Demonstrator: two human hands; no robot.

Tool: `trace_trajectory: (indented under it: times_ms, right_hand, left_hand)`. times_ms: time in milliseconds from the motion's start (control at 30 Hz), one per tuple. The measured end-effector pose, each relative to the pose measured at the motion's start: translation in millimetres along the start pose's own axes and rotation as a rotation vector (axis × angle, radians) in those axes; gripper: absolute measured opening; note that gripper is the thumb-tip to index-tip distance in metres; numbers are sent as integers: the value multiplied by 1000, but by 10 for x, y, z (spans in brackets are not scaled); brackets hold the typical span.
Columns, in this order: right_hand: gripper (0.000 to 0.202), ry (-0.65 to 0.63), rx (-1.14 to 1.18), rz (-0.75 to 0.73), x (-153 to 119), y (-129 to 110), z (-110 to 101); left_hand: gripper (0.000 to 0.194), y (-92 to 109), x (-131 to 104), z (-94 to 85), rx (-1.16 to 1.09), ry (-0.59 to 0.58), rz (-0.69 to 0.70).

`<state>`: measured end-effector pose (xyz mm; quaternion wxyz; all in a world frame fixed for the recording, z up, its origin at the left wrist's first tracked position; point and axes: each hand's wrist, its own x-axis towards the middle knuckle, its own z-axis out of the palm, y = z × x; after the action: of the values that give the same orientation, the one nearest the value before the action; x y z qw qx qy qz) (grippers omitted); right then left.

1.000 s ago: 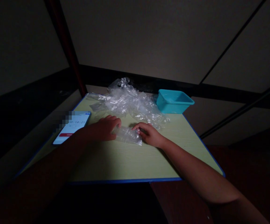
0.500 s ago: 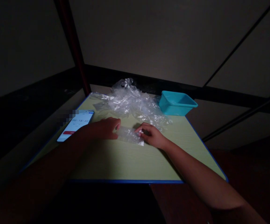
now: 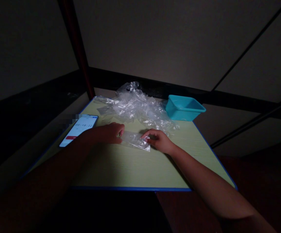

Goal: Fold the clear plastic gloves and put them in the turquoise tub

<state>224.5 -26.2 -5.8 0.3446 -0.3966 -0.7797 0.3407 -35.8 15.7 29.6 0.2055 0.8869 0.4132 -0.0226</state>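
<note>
A small clear plastic bag (image 3: 133,139) lies nearly flat just above or on the pale table (image 3: 140,171), stretched between my two hands. My left hand (image 3: 111,132) is closed at the bag's left end, its fingers curled and partly in shadow. At the right end my right hand (image 3: 158,141) pinches the bag between thumb and fingers. Behind both hands spreads a heap of crumpled clear plastic bags (image 3: 135,105).
A turquoise plastic basket (image 3: 185,113) stands at the table's back right corner, beside the heap. A phone (image 3: 78,131) with a lit timer screen lies at the left, partly behind my left forearm. Walls border the table behind.
My left hand has shifted very slightly left, and a little more of the bag's left part shows. My right hand stays almost still.
</note>
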Motion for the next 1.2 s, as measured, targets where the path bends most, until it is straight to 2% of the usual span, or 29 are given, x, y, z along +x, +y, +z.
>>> trace_trajectory:
  times_ms: [167, 300, 600, 767, 933, 1067, 1200]
  right_hand:
    - [13, -20, 143, 54, 6, 18, 10]
    - [11, 7, 102, 31, 6, 19, -3]
    - [10, -16, 61, -20, 4, 6, -16]
    - [13, -35, -164, -103, 4, -12, -23]
    - [32, -22, -444, -186, -39, -138, -16]
    - [49, -200, -517, -248, -111, -290, 38]
    - [73, -407, -625, -231, -171, -350, 117]
  left_hand:
    - [12, 67, -34, -46, 16, -42, -12]
    - [12, 49, -28, -21, 26, -26, -7]
    - [30, 22, -14, 2, -18, -25, -68]
    - [36, 79, -39, -37, -36, -30, -93]
    - [48, 44, -15, -12, -50, -25, -81]
    - [49, 45, -13, -11, -58, -23, -89]
    - [48, 61, -23, -16, -53, -15, -78]
